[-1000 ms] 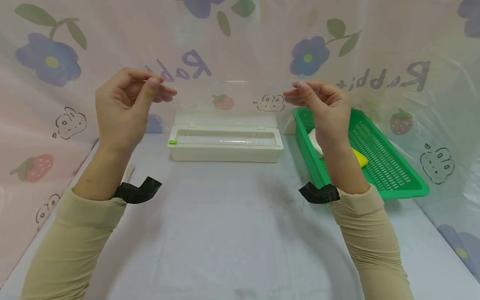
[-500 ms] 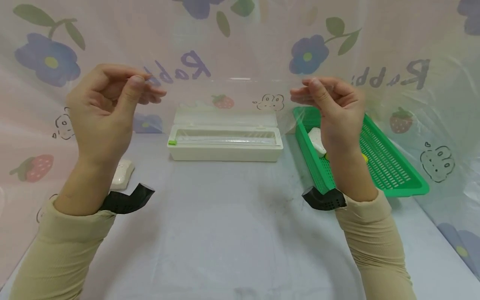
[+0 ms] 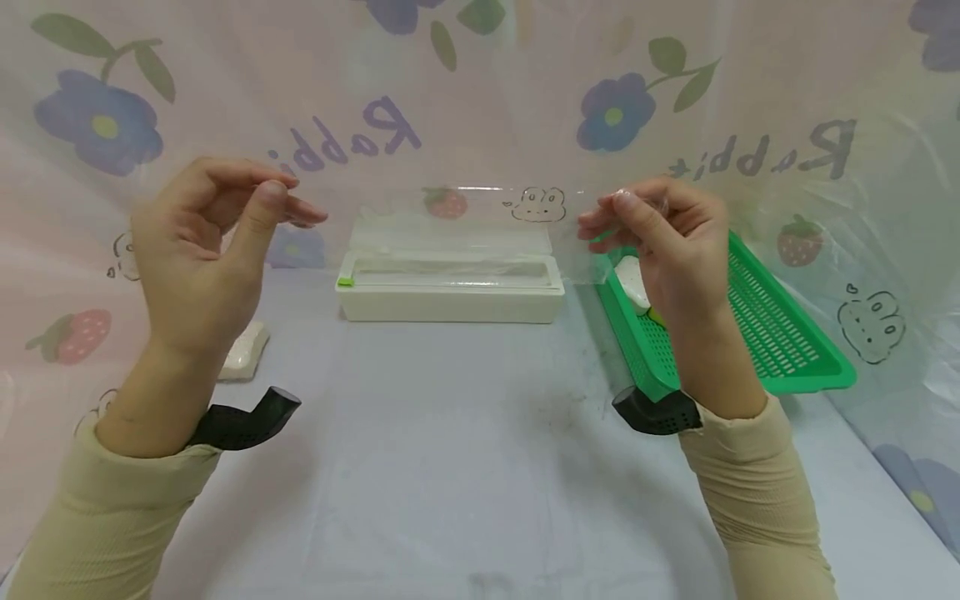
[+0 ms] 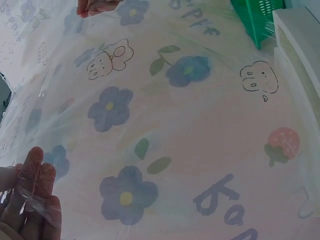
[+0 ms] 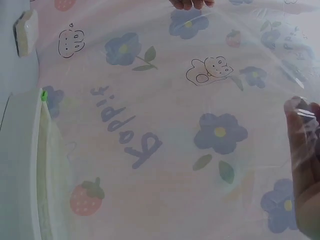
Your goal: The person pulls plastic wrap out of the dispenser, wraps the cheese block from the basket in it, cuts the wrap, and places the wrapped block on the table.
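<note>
A sheet of clear cling film [image 3: 480, 190] is stretched in the air between both hands, its upper edge showing as a thin bright line. My left hand [image 3: 202, 258] pinches one corner between thumb and fingers. At the opposite corner my right hand [image 3: 678, 250] does the same, and crinkled film [image 5: 302, 112] covers its fingertips in the right wrist view. Through the sheet I see the white cling film dispenser [image 3: 450, 307], lid raised, with a green slider [image 3: 345, 282] at its left end. The left wrist view shows film wrinkled over the left fingers [image 4: 37, 185].
On the right stands a green plastic basket [image 3: 787, 333] holding a white item [image 3: 632, 282] and something yellow-green, partly behind the right forearm. A pale block-shaped item [image 3: 246, 350] lies on the white tabletop beside the left wrist. A printed curtain [image 3: 510, 75] hangs behind.
My hands have moved a little farther apart, the left one leftward, and then lowered slightly. The film's upper edge has come down with them. The pale block at left now shows more.
</note>
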`<state>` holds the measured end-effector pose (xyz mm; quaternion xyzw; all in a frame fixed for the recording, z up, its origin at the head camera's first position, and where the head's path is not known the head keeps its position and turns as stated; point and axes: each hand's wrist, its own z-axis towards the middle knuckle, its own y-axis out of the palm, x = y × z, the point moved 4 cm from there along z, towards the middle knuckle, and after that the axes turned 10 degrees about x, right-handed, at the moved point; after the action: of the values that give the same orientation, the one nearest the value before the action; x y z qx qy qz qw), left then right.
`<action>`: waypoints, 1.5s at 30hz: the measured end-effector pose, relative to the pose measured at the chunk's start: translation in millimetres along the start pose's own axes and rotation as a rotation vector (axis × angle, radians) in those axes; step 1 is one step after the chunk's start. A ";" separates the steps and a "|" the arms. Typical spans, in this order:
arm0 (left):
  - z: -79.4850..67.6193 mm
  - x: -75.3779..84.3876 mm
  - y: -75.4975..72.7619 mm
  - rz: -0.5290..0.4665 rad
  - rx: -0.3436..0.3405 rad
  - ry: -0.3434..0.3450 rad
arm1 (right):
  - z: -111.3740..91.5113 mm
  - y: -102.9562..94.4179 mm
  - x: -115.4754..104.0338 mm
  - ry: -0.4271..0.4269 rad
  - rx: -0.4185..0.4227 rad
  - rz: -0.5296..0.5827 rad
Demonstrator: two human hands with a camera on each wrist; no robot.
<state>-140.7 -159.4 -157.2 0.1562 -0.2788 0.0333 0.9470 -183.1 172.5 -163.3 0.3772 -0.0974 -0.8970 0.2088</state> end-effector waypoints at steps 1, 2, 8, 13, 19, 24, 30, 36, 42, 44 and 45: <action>-1.9 -0.9 -0.8 0.016 -0.011 0.000 | -1.2 -0.8 1.1 0.011 -0.011 -0.006; -3.7 -1.6 -1.6 0.028 -0.021 0.000 | -2.2 -1.4 2.1 0.019 -0.021 -0.009; -10.6 -6.5 -5.0 -0.004 -0.050 -0.028 | -8.3 -5.4 9.1 0.055 -0.066 -0.005; -13.0 -9.4 -6.3 -0.055 -0.067 -0.069 | -13.5 -9.6 14.2 0.079 -0.062 -0.051; -15.5 -15.0 -9.5 0.033 -0.097 -0.097 | -18.9 -14.3 22.2 0.120 -0.050 -0.149; -19.2 -21.6 -11.8 0.110 -0.127 -0.120 | -23.6 -19.4 30.3 0.154 -0.022 -0.248; -28.2 -32.0 -16.9 0.205 -0.190 -0.218 | -30.4 -25.3 42.0 0.222 -0.025 -0.301; -39.0 -46.8 -21.7 0.261 -0.240 -0.295 | -38.2 -32.2 53.5 0.265 -0.020 -0.355; -52.6 -62.6 -26.4 0.359 -0.328 -0.295 | -49.5 -39.7 67.4 0.330 -0.049 -0.421; -57.9 -68.1 -27.8 0.386 -0.347 -0.308 | -53.9 -41.9 72.1 0.350 -0.065 -0.425; -60.6 -70.8 -28.6 0.392 -0.353 -0.318 | -56.4 -43.0 74.4 0.359 -0.072 -0.429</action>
<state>-164.7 -165.8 -251.6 -0.0640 -0.4497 0.1416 0.8796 -202.4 176.5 -264.2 0.5344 0.0552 -0.8424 0.0416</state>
